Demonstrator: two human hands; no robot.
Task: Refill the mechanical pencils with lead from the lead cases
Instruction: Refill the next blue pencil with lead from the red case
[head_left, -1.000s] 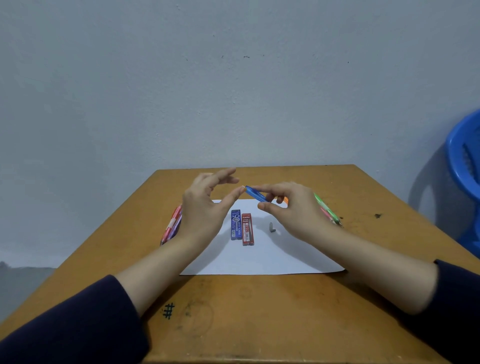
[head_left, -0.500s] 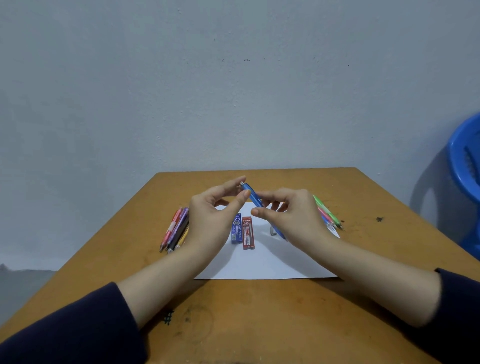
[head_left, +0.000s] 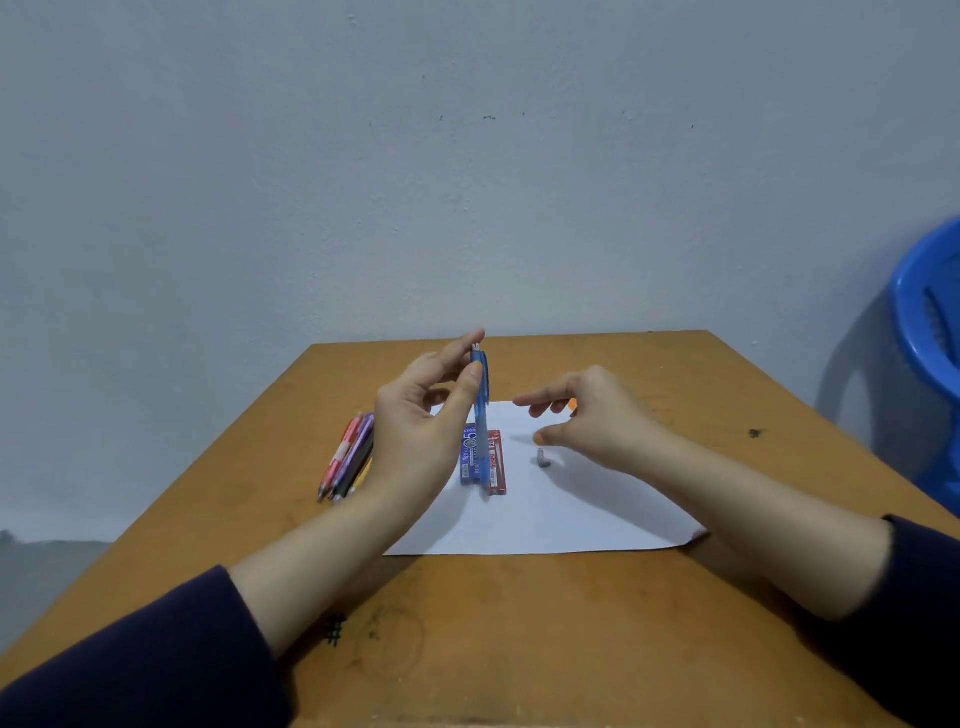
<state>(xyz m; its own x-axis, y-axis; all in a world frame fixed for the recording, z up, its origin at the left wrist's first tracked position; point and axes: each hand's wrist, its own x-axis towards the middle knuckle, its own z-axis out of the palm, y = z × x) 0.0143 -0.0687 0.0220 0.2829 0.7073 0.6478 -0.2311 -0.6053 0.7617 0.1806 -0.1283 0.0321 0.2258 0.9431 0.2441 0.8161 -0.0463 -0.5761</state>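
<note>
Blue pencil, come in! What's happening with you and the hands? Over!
Left hand holds blue pencil upright. Right hand empty, above small grey cap. Lead cases on paper, nothing blocking.

We see a brown wooden surface (head_left: 519, 649) set against a pale grey wall (head_left: 467, 182) dotted with a few small dark specks. A white sheet of paper (head_left: 561, 519) lies flat on it, its near right corner slightly lifted. Near the front edge we find a hash mark (head_left: 336, 630) and faint circular scribbles (head_left: 389, 642). A dark spot (head_left: 755, 433) sits toward the right side. A blue plastic chair (head_left: 930, 332) stands at far right.
</note>
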